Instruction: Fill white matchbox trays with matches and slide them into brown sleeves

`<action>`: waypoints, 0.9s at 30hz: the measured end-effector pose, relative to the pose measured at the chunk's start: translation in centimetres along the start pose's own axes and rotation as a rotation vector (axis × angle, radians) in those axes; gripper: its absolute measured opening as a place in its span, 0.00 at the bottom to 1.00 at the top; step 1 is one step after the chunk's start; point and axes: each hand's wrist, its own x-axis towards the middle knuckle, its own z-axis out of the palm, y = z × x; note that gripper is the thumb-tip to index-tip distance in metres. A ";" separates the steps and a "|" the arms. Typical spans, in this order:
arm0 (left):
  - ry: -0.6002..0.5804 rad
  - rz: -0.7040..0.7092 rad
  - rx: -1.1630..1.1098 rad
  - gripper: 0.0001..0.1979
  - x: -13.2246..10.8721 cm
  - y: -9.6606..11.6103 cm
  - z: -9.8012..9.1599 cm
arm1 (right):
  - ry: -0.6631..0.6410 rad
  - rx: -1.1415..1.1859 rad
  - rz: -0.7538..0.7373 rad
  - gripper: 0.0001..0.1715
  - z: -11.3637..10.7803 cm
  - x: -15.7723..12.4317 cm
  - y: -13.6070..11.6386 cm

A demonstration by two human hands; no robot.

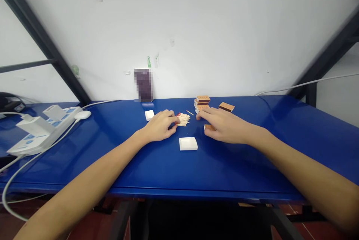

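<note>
A loose heap of red-headed matches (183, 119) lies mid-table. My left hand (160, 126) is at its left end, curled, with thumb and fingertips around some match ends. One single match (190, 113) lies apart behind the heap. On the right, my right hand (224, 125) is low over the table with fingers apart, partly covering a brown matchbox (208, 127); whether it touches this box I cannot tell. Its index finger is near a stack of matchboxes (203, 100). A white matchbox tray (188, 144) lies in front of the heap, its inside not clearly visible.
Another matchbox (226, 107) lies behind my right hand. A small white tray-like piece (149, 115) is behind my left hand. A pixelated dark rectangle (144, 86) stands against the wall. At the left, a white power strip (42, 135) carries plugs and cables on the blue table (157, 169).
</note>
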 end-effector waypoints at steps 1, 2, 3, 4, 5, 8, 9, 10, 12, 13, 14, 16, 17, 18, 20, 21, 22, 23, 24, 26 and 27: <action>-0.004 -0.006 0.000 0.12 0.0 0.0 0.0 | 0.043 0.026 -0.037 0.18 0.3 0.2 -0.1; -0.007 -0.013 -0.004 0.12 0.1 0.1 0.0 | 0.080 0.045 -0.076 0.18 0.6 0.3 -0.3; -0.009 -0.020 -0.013 0.12 0.1 0.1 0.0 | 0.098 0.059 -0.123 0.19 0.9 0.5 -0.5; -0.010 -0.027 -0.024 0.12 0.1 0.2 0.0 | 0.099 0.074 -0.163 0.20 1.4 0.7 -0.8; -0.011 -0.031 -0.036 0.11 0.1 0.2 0.0 | 0.099 0.090 -0.193 0.21 1.8 0.8 -1.0; -0.009 -0.017 -0.072 0.10 0.1 0.4 0.0 | 0.103 0.137 -0.212 0.23 3.0 1.1 -1.5; -0.008 -0.005 -0.084 0.10 0.1 0.5 0.0 | 0.107 0.150 -0.204 0.23 3.3 1.2 -1.5; -0.008 0.006 -0.101 0.10 0.1 0.5 0.0 | 0.110 0.158 -0.196 0.23 3.6 1.3 -1.4; -0.004 0.017 -0.142 0.09 0.1 0.6 0.0 | 0.115 0.155 -0.186 0.23 4.1 1.4 -1.2; -0.002 0.015 -0.163 0.09 0.1 0.6 0.0 | 0.120 0.147 -0.185 0.22 4.2 1.5 -1.1; -0.004 0.010 -0.181 0.10 0.1 0.6 -0.1 | 0.125 0.137 -0.188 0.22 4.4 1.5 -1.0; -0.024 -0.008 -0.202 0.12 0.1 0.5 -0.1 | 0.132 0.117 -0.198 0.20 4.5 1.6 -0.9; -0.038 -0.020 -0.201 0.13 0.1 0.4 -0.1 | 0.132 0.108 -0.203 0.19 4.6 1.6 -0.9; -0.049 -0.036 -0.194 0.14 0.1 0.3 -0.1 | 0.131 0.100 -0.208 0.19 4.6 1.6 -0.8; -0.056 -0.068 -0.169 0.14 0.1 0.1 -0.1 | 0.127 0.090 -0.219 0.19 4.5 1.7 -0.9; -0.052 -0.081 -0.157 0.14 0.1 -0.1 -0.1 | 0.128 0.086 -0.225 0.19 4.5 1.7 -0.9; -0.047 -0.091 -0.148 0.14 0.1 -0.2 -0.1 | 0.132 0.082 -0.234 0.19 4.4 1.7 -0.9; -0.043 -0.097 -0.142 0.13 0.1 -0.2 -0.1 | 0.138 0.078 -0.242 0.18 4.4 1.7 -0.9; -0.040 -0.102 -0.138 0.13 0.1 -0.3 0.0 | 0.144 0.074 -0.251 0.18 4.4 1.8 -0.9; -0.039 -0.108 -0.133 0.12 0.1 -0.3 0.0 | 0.151 0.068 -0.258 0.18 4.4 1.8 -0.9; -0.041 -0.111 -0.132 0.12 0.1 -0.3 0.1 | 0.150 0.069 -0.255 0.18 4.4 1.8 -0.9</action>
